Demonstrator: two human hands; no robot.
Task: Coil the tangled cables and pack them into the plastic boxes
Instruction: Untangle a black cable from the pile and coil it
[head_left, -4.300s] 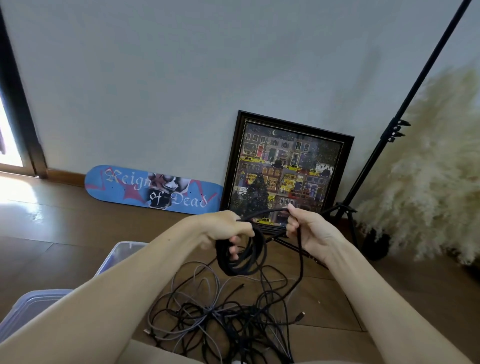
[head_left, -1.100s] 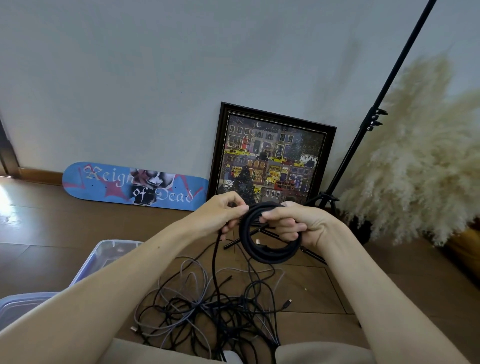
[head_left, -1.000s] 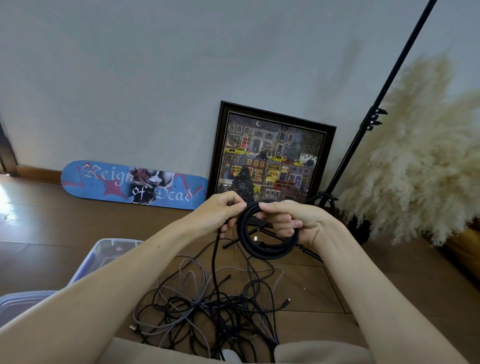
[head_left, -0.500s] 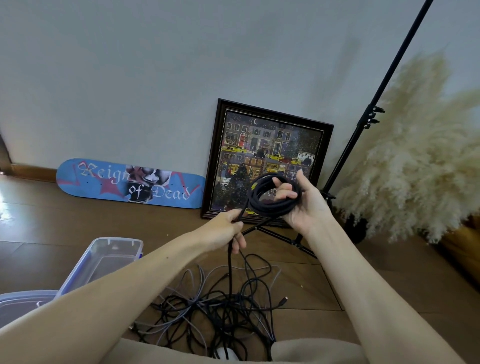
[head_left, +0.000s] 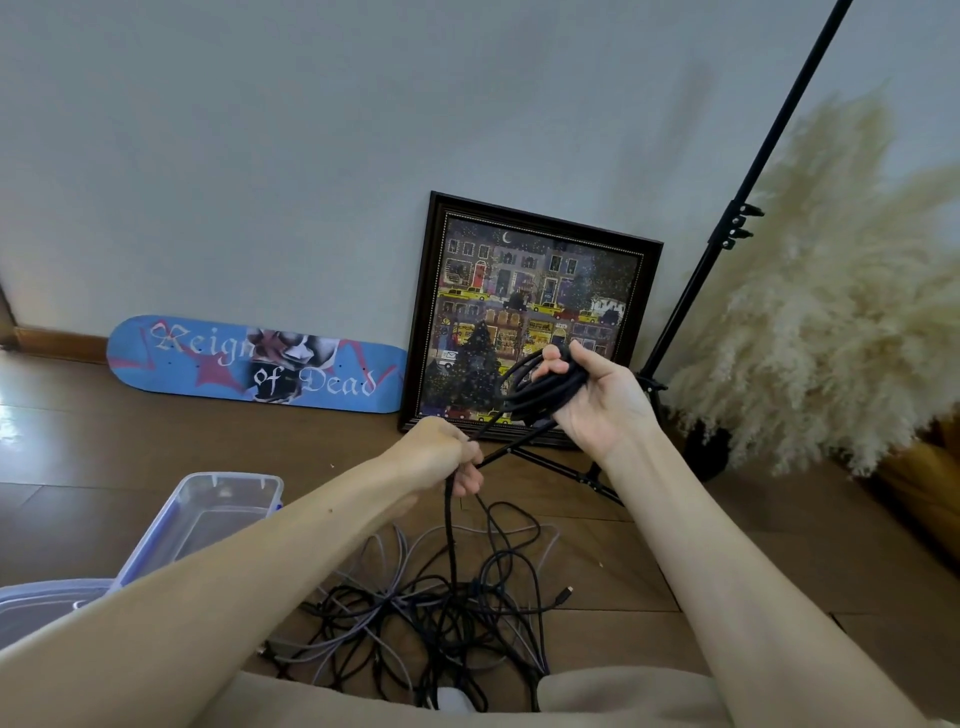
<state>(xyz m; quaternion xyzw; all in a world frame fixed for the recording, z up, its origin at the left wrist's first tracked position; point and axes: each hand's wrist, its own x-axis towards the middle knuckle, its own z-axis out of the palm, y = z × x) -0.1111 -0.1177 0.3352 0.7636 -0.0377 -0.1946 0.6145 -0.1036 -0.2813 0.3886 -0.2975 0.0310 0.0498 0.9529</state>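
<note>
- Lifted since 1 s ago: black rubber cable coil (head_left: 545, 387), w/ right grip (head_left: 602, 410) clamped round it.
- left grip (head_left: 436, 457) pinches its tail, above floor's tangled cable pile (head_left: 447, 618).
- Risk: tail snags in pile; loops slip.

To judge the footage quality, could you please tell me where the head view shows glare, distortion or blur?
Head view: bright glare bleaches the floor at the far left; wide-angle stretch swells both forearms toward the bottom edge; the coiled cable, left hand and right hand look sharp; the light is soft, without hard shadows.
</note>
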